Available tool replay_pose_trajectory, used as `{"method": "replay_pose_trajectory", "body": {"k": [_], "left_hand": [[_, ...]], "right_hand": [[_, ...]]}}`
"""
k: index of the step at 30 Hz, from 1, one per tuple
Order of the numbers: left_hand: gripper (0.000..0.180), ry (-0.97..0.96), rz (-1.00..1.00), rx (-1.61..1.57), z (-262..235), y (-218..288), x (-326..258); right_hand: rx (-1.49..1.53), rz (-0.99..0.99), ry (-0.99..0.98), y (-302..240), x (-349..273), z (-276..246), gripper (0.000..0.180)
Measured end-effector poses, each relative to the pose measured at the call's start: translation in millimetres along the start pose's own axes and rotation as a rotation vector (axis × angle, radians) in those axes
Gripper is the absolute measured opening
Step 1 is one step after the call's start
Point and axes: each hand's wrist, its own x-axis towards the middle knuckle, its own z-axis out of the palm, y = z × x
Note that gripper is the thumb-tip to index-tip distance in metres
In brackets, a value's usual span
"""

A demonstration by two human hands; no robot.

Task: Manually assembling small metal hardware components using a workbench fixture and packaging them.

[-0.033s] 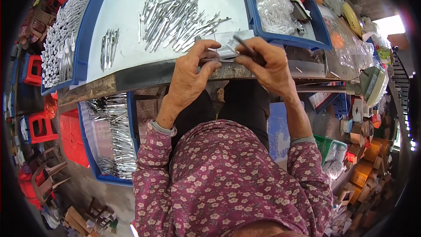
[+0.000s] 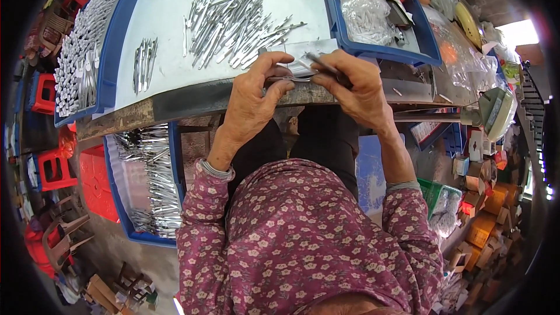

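Observation:
At the table's near edge, my left hand (image 2: 256, 90) pinches one end of a thin, shiny metal piece (image 2: 300, 79) between thumb and fingers. My right hand (image 2: 356, 84) is closed around a dark, slim tool (image 2: 328, 65), blurred, its kind unclear. The tool's tip lies over the right end of the metal piece, beside my right thumb. Just beyond my hands a heap of slender silvery metal parts (image 2: 227, 26) is spread on the white table surface (image 2: 166, 11). A smaller row of similar parts (image 2: 144, 65) lies to its left.
A blue tray (image 2: 119, 35) packed with pale-ended metal pieces stands at the left. Plastic bags fill another blue tray (image 2: 388, 53) at the right. Below the table is a blue bin (image 2: 140, 236) of metal parts. A lamp head (image 2: 496, 115) juts out at the right edge.
The dark tool in my right hand has tipped lower toward the metal piece. My left hand stays in place.

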Motion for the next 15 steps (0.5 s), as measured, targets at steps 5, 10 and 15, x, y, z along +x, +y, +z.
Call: {"method": "replay_pose_trajectory", "body": {"k": [5, 10, 15], "left_hand": [[0.036, -0.025, 0.011, 0.003, 0.4, 1.7, 1.0], [0.038, -0.044, -0.037, 0.002, 0.2, -1.3, 0.5], [0.038, -0.024, 0.005, 0.0, 0.3, -5.6, -0.6]], "right_hand": [[-0.166, -0.161, 0.023, -2.2, 1.6, 4.1, 0.022], [-0.276, -0.201, -0.006, -0.1, -2.6, 7.5, 0.027], [-0.316, -0.226, -0.004, 1.0, -3.1, 11.5, 0.029]]}}
